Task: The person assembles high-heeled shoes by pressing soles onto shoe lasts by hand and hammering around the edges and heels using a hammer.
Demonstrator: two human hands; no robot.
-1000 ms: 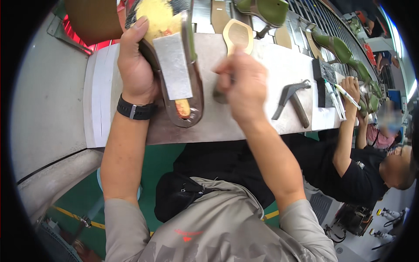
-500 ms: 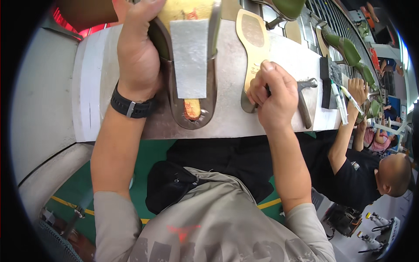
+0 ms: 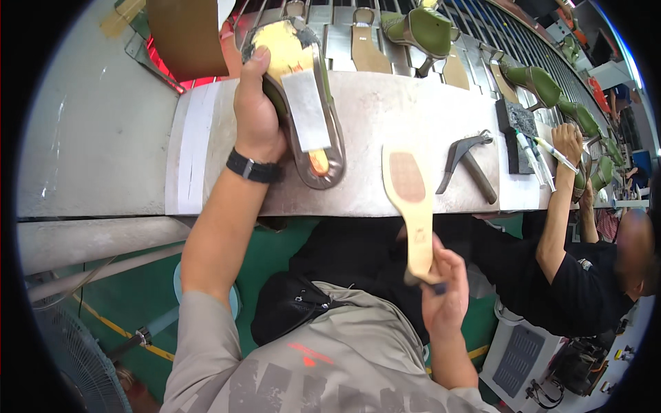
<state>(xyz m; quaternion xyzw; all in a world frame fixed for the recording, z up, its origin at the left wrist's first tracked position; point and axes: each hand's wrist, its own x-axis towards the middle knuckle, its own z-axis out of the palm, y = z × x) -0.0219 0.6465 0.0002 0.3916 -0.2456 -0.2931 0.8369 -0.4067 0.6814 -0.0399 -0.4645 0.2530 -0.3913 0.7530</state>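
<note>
In my left hand (image 3: 260, 113) is a green and brown shoe (image 3: 334, 151), held over the left of the bench with its inside facing up. The thumb lies over its yellowish inner surface, and the fingers are hidden behind it. A pale grey-white strip (image 3: 307, 113) lies along the middle of the shoe's inside. My right hand (image 3: 446, 292) grips a beige insole (image 3: 418, 224) by its darker lower end, near the bench's front edge. That insole carries a brownish pad on its wide upper part, and its gripped end is blurred.
A hammer (image 3: 476, 172) lies on the bench (image 3: 372, 110) right of the insole. Beyond it are a black block (image 3: 513, 134) and syringe-like tubes (image 3: 530, 157). Green heeled shoes (image 3: 423, 33) and insoles stand along the slatted conveyor. At right, a co-worker (image 3: 585, 275) reaches in.
My right hand has picked the insole up off the bench and drawn it toward me. The shoe in my left hand now sits farther from me and tilts.
</note>
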